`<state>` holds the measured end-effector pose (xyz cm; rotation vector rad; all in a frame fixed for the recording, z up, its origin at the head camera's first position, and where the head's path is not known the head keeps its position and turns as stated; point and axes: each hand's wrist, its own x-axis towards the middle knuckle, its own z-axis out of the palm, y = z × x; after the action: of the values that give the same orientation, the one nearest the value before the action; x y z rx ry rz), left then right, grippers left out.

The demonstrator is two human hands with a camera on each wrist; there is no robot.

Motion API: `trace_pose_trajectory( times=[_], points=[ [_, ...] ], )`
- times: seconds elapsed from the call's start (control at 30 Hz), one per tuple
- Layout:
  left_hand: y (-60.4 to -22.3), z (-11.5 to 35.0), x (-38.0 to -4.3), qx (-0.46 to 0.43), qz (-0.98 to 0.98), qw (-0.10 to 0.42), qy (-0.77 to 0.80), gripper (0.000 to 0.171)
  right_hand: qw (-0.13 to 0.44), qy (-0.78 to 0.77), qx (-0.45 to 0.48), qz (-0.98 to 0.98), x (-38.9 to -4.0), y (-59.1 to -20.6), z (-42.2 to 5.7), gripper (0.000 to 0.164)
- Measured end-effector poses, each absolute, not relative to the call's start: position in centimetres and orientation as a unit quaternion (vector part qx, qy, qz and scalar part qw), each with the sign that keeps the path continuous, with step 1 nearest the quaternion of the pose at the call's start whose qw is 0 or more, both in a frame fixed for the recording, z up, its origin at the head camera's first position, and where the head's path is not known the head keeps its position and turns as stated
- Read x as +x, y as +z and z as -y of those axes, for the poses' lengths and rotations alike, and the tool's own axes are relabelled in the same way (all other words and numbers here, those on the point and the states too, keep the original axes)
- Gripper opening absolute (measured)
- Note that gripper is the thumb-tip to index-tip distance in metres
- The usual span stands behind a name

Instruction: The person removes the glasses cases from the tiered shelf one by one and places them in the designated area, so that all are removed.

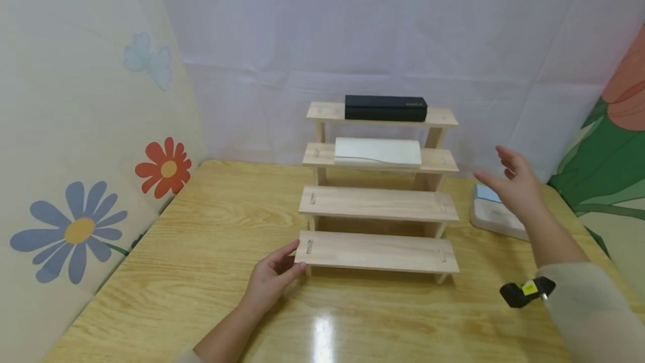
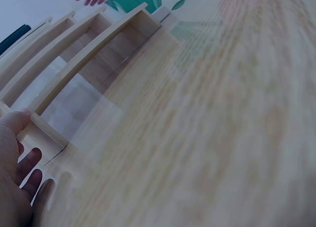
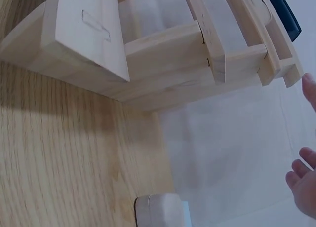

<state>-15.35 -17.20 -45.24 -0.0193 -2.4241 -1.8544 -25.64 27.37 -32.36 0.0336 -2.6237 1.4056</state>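
Note:
A four-tier wooden stand (image 1: 378, 204) stands on the table. My left hand (image 1: 274, 279) pinches the left end of its lowest shelf, thumb at the front corner; in the left wrist view the thumb of that hand (image 2: 12, 153) lies on the shelf's edge. My right hand (image 1: 516, 186) hovers to the right of the stand, fingers spread and nothing in them. A long black case (image 1: 385, 108) lies on the top shelf, and a white flapped case (image 1: 378, 151) lies on the second shelf from the top.
Right of the stand, partly behind my right hand, is a whitish box (image 1: 496, 217) with a light blue item (image 1: 486, 193) on top. A white cloth (image 1: 353, 27) hangs behind the table (image 1: 211, 240). Walls with painted flowers flank both sides.

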Motion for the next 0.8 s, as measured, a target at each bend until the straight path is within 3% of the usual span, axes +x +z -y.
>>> trace_pose_trajectory(
  times=[0.8],
  points=[
    [-45.2,17.2,-15.3,-0.007,0.787,0.041,-0.616,0.050,0.091,0.469,0.072,0.876,-27.1,-30.7,-23.9,0.083]
  ],
)
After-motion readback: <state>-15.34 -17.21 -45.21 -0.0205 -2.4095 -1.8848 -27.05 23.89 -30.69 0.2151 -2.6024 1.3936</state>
